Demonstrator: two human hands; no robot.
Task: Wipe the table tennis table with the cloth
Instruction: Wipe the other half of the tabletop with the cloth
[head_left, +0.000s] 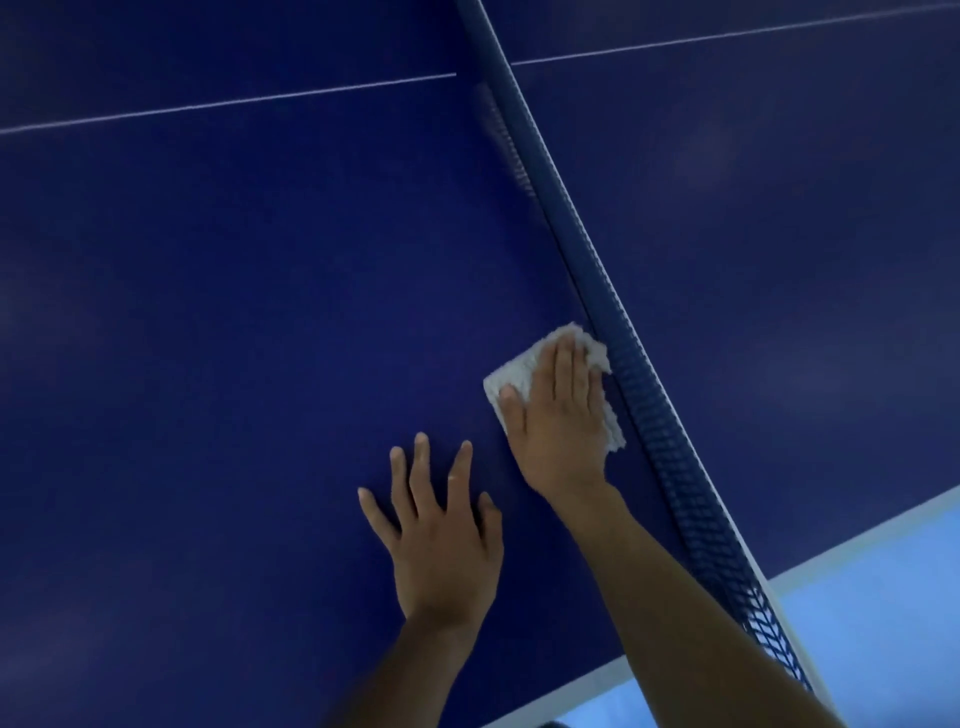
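The table fills nearly the whole view: a dark blue top, hard and smooth, with a thin white line across its far part and a pale border at the near edge; past that edge, lower right, lies a light blue floor; the net runs slantwise from top centre to lower right and splits the top in two

The left hand lies flat on the bare top with its fingers spread and holds nothing; it seems to serve as a prop; the right hand is just beyond it, palm down and fingers straight, pressing rather than clutching; under it is the cloth, white and folded small, flat on the left half of the top with its right edge just beside the foot of the net, perhaps touching it, though the picture is too soft to say

The cloth looks light, soft and limp, so it should slide easily on so slick a top and bunch if pushed by one corner; a flat palm over its middle, thumb on the near-left edge, suits it best; pinching would lift it off the surface; its ragged fringe could well snag in the mesh, so strokes here are better drawn along the net or away from it
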